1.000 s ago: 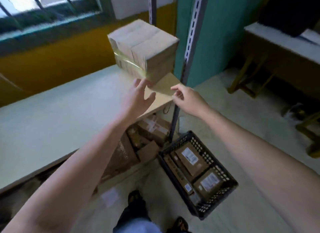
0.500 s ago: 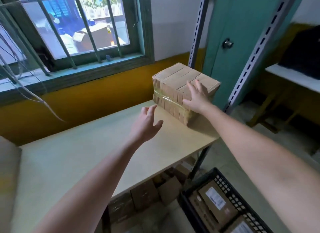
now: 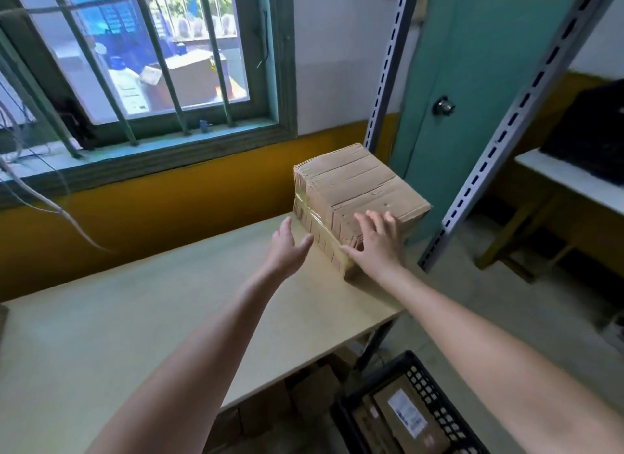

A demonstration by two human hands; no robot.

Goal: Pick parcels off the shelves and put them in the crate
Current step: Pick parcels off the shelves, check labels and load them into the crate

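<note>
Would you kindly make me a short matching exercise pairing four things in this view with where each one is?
Things:
1. cardboard parcel
2. left hand
3. right hand
4. black crate

Places:
A. on the floor, holding labelled boxes
B. flat against the parcel's near edge
C. at the shelf's far right corner
D. open, just left of the parcel

Pairs: 1-C, 2-D, 3-B, 4-A

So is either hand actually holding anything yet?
Nothing is lifted. The right hand lies flat on the taped brown cardboard parcel's near corner; the left hand is open.
</note>
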